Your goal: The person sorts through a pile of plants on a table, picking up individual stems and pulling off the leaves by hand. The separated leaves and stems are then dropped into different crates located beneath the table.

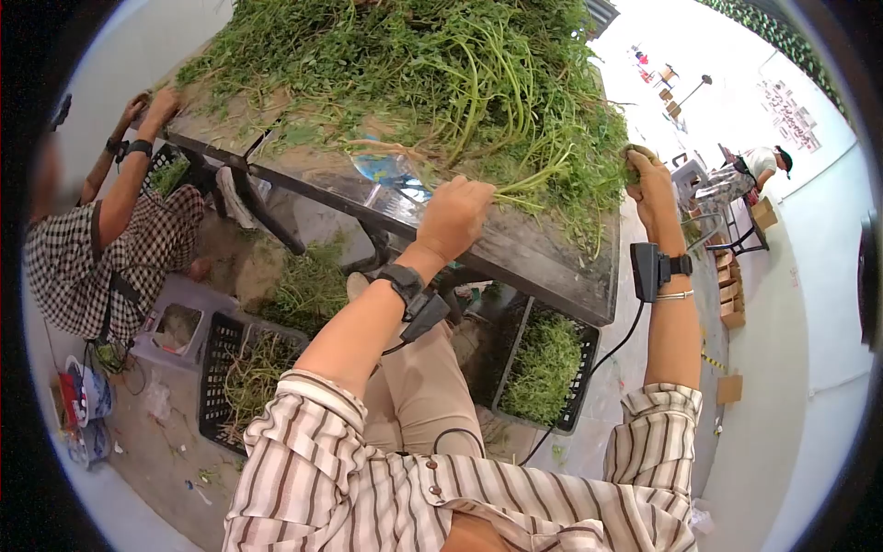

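Pinching the ends of long green stems [529, 185], the left hand [455, 217] is closed on them at the front of the dark-edged table [529, 241]; the right hand [652, 179] curls beside the leafy heap [414, 74] (whether it clamps anything, I cannot tell). With the 2 hands apart, a light pinch close to the stem ends would probably bruise them least

Table [543, 247]: partly covered by a big pile of green plants [405, 74]
Near the edge [303, 184]: shiny blue plastic [379, 168] is seen
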### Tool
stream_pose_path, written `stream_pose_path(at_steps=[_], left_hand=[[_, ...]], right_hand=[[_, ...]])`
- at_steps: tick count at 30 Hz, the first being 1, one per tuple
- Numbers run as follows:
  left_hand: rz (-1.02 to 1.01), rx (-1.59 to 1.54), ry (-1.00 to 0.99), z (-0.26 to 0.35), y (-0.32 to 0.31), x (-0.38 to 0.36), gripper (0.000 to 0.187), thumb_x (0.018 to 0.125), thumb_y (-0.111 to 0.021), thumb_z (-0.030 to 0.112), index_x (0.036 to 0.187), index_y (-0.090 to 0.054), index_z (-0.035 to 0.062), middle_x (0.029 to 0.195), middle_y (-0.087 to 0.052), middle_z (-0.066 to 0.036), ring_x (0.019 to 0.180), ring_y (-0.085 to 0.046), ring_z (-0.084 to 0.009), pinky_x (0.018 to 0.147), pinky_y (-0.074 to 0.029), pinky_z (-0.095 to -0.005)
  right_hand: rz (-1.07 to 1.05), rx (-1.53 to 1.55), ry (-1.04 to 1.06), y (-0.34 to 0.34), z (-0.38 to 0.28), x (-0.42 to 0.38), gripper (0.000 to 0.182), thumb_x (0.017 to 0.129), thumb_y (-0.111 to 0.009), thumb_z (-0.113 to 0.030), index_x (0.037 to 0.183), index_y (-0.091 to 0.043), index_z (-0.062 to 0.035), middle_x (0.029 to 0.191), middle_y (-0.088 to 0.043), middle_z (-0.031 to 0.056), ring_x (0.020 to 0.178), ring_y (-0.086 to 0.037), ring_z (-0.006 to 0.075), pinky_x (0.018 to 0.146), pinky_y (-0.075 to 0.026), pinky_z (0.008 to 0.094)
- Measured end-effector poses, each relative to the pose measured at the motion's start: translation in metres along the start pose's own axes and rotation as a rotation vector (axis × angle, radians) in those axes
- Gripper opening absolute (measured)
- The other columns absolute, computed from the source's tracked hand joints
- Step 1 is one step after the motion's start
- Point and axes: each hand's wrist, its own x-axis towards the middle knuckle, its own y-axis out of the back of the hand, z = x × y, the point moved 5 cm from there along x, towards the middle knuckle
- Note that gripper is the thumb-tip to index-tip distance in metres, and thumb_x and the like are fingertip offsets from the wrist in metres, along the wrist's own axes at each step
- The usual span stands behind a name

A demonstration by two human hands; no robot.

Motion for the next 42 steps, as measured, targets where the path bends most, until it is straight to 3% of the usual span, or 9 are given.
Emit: stream_pose_path(at_steps=[3,7,10,15,17,22,37,39,42], left_hand=[[-0.034,0.015,0.045,0.003,0.004,0.002,0.014,0.081,-0.061,0.006,0.095,-0.06,0.0021,0.081,-0.059,-0.013,0.079,-0.053,-0.0322,0.069,-0.045,-0.0407],[0.005,0.013,0.02,0.004,0.004,0.002,0.015,0.081,-0.061,0.006,0.095,-0.06,0.0024,0.079,-0.057,-0.013,0.078,-0.053,-0.0325,0.069,-0.045,-0.0411],[-0.015,0.019,0.037,0.003,0.004,0.003,0.015,0.082,-0.061,0.007,0.096,-0.06,0.0027,0.078,-0.056,-0.013,0.077,-0.052,-0.0326,0.068,-0.045,-0.0412],[-0.021,0.026,0.053,0.005,0.006,0.003,0.015,0.082,-0.061,0.007,0.097,-0.06,0.003,0.077,-0.055,-0.013,0.076,-0.052,-0.0327,0.067,-0.044,-0.0408],[-0.012,0.016,0.046,0.005,0.005,0.002,0.015,0.083,-0.06,0.007,0.097,-0.06,0.0031,0.077,-0.055,-0.013,0.076,-0.052,-0.0328,0.067,-0.044,-0.0408],[0.004,0.004,0.055,0.004,0.004,0.003,0.005,0.081,-0.057,0.007,0.086,-0.056,0.0056,0.077,-0.057,-0.011,0.079,-0.052,-0.0308,0.069,-0.043,-0.041],[-0.001,0.011,0.097,-0.009,-0.004,-0.004,0.012,0.089,-0.048,0.005,0.1,-0.05,0.0008,0.082,-0.052,-0.019,0.079,-0.05,-0.0382,0.068,-0.043,-0.045],[-0.017,0.018,0.123,-0.008,-0.003,-0.003,0.019,0.077,-0.048,-0.002,0.096,-0.049,0.001,0.082,-0.052,-0.017,0.082,-0.05,-0.0369,0.072,-0.044,-0.0444],[-0.006,-0.015,0.136,-0.01,-0.004,-0.004,0.019,0.077,-0.048,-0.001,0.096,-0.048,0.0015,0.082,-0.052,-0.017,0.081,-0.05,-0.0378,0.072,-0.044,-0.045]], right_hand=[[-0.074,0.052,-0.077,0.002,0.013,-0.001,0.019,0.092,-0.05,-0.018,0.104,-0.057,-0.0049,0.068,-0.044,-0.0032,0.045,-0.027,0.0054,0.039,-0.021,0.0219],[-0.155,-0.181,-0.046,-0.007,0.027,0.001,0.02,0.089,-0.051,-0.02,0.094,-0.058,-0.0027,0.069,-0.053,0.0043,0.053,-0.044,0.013,0.047,-0.037,0.0284],[-0.082,-0.525,0.395,-0.03,0.005,-0.012,0.028,0.088,-0.051,-0.022,0.103,-0.058,0.0011,0.085,-0.062,0.0193,0.077,-0.058,0.0311,0.074,-0.045,0.0379],[-0.199,-0.687,0.395,-0.057,0.013,-0.012,0.031,0.089,-0.05,-0.02,0.117,-0.059,-0.0096,0.102,-0.063,0.0184,0.092,-0.06,0.0346,0.078,-0.047,0.0398],[-0.189,-0.818,0.68,-0.067,0.012,-0.013,0.03,0.088,-0.052,-0.014,0.117,-0.059,-0.0092,0.108,-0.064,0.0154,0.092,-0.062,0.0315,0.081,-0.048,0.0369],[-0.236,-1.058,0.594,-0.071,0.017,-0.007,0.029,0.086,-0.051,-0.012,0.114,-0.057,-0.0111,0.105,-0.063,0.0149,0.092,-0.06,0.0354,0.078,-0.049,0.0431],[-0.161,-1.119,0.68,-0.031,0.006,-0.024,0.011,0.085,-0.05,-0.015,0.093,-0.053,-0.0066,0.089,-0.059,0.0141,0.078,-0.058,0.0384,0.065,-0.047,0.0472],[-0.15,-1.114,0.699,-0.031,0.002,-0.028,0.012,0.084,-0.051,-0.015,0.092,-0.052,-0.0065,0.088,-0.059,0.0144,0.078,-0.058,0.0386,0.064,-0.046,0.0472],[-0.087,-1.145,0.714,-0.028,-0.002,-0.029,0.012,0.082,-0.051,-0.015,0.088,-0.053,-0.0045,0.08,-0.058,0.0162,0.074,-0.058,0.039,0.063,-0.045,0.047]])
